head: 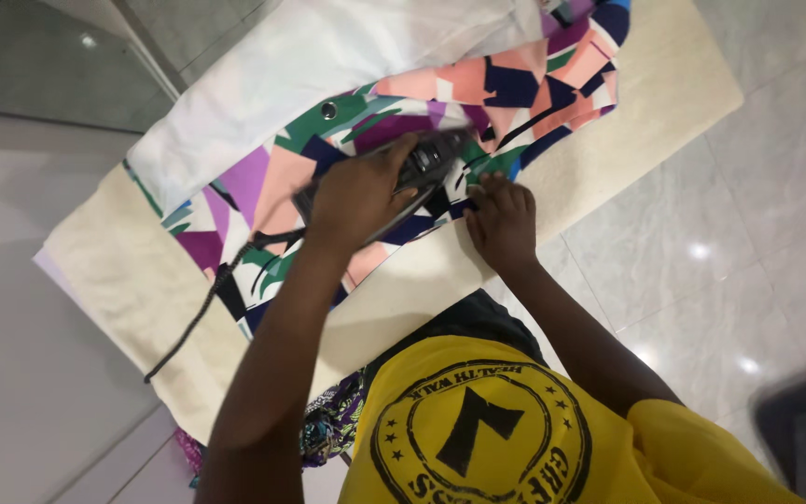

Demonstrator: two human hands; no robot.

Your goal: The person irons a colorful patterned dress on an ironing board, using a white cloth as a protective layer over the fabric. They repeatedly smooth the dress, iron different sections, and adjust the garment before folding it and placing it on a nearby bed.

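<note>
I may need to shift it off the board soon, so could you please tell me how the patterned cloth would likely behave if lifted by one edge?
The patterned cloth would probably flop and drape, since it already lies in soft folds over the cream pad. It looks thin, so likely light. The iron under the left hand and the right hand pressing its edge would likely pin it.

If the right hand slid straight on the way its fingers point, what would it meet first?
Most likely the black clothes iron. The right hand presses the multicoloured geometric-print cloth with fingertips aimed up-frame, close beside the iron that the left hand grips. Only patterned fabric lies between; depth is hard to judge.
</note>
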